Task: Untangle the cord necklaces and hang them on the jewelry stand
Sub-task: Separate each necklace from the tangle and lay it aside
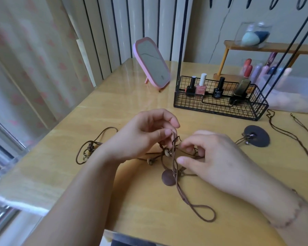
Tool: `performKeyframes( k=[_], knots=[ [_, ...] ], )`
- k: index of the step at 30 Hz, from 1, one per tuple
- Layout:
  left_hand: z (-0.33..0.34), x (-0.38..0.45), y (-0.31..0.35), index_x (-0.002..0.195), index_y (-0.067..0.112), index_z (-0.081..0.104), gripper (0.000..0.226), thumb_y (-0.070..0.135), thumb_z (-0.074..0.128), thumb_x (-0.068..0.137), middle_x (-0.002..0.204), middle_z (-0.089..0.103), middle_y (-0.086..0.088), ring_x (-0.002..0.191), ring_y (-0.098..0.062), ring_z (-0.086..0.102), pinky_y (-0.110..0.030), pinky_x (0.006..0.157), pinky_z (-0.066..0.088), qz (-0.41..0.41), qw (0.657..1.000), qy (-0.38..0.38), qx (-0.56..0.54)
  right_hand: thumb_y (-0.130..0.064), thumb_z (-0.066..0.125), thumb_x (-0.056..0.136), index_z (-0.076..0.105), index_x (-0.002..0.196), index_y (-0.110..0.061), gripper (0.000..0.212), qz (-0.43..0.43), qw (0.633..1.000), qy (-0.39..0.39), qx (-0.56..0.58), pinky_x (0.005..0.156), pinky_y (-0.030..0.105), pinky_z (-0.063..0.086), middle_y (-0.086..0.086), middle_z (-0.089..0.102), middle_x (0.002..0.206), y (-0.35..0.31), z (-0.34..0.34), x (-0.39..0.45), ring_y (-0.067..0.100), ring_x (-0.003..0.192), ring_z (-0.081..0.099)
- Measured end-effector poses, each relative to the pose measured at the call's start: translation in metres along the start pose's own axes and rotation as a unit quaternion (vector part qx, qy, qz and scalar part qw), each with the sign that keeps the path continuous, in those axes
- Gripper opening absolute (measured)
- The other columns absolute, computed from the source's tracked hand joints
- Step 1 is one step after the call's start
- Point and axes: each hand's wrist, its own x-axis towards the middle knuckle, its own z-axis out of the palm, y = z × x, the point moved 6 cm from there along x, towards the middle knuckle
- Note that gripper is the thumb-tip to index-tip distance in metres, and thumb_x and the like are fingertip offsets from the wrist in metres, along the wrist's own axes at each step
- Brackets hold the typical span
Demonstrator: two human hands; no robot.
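A tangle of brown cord necklaces [176,157] with small beads lies on the wooden table [135,103]. My left hand [142,135] pinches a raised cord loop at the knot. My right hand [208,157] pinches cords just right of it, the two hands almost touching. A round brown pendant [168,177] lies below the knot, and a long cord loop [203,213] trails toward me. A beaded cord end [89,150] lies to the left. A separate necklace with a dark disc pendant [258,136] lies at the right. The black wire jewelry stand [219,105] stands behind, its posts rising out of view.
The stand's basket holds several nail polish bottles [202,86]. A pink mirror [152,63] stands at the back. A wooden shelf [267,48] and a clear plastic tub [292,95] sit at the back right. The table's left edge runs beside curtains.
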Motion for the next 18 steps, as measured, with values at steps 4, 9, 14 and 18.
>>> performKeyframes(
  k=[4,9,14,18],
  knots=[
    [0.002,0.001,0.001,0.101,0.004,0.059,0.011,-0.004,0.051,0.097,0.082,0.062,-0.012,0.066,-0.022,0.063,-0.031,0.063,0.054,-0.008,0.999,0.008,-0.03,-0.036,0.076,0.08,0.072,0.095,-0.037,0.016,-0.003,0.995,0.053,0.081,0.064,0.017,0.037,-0.016,0.056,0.082,0.005,0.008,0.002,-0.006,0.075,0.051],
    [0.001,0.001,-0.001,0.1,0.008,0.06,0.011,0.0,0.053,0.097,0.083,0.062,-0.005,0.065,-0.021,0.063,-0.031,0.056,0.055,-0.025,0.999,0.028,-0.009,-0.024,0.07,0.087,0.07,0.076,-0.03,0.012,-0.01,0.982,0.032,0.186,0.058,0.01,0.039,-0.009,0.065,0.082,0.002,0.011,0.002,0.003,0.068,0.057],
    [-0.003,0.0,-0.002,0.097,0.013,0.062,0.015,0.001,0.052,0.099,0.078,0.061,0.006,0.06,-0.02,0.058,-0.026,0.05,0.049,-0.031,0.997,0.047,0.046,-0.024,0.065,0.091,0.07,0.077,-0.026,0.015,-0.01,0.987,0.037,0.159,0.049,0.01,0.036,-0.011,0.063,0.062,0.01,0.0,-0.005,0.001,0.051,0.052],
    [-0.003,0.001,-0.002,0.097,0.012,0.062,0.018,-0.002,0.051,0.099,0.081,0.06,0.0,0.049,-0.018,0.05,-0.024,0.046,0.046,-0.023,0.997,0.06,0.039,-0.026,0.06,0.094,0.065,0.077,-0.026,0.018,-0.024,0.987,0.038,0.153,0.05,0.018,0.036,0.0,0.058,0.064,0.015,-0.002,-0.008,0.009,0.052,0.045]
  ],
)
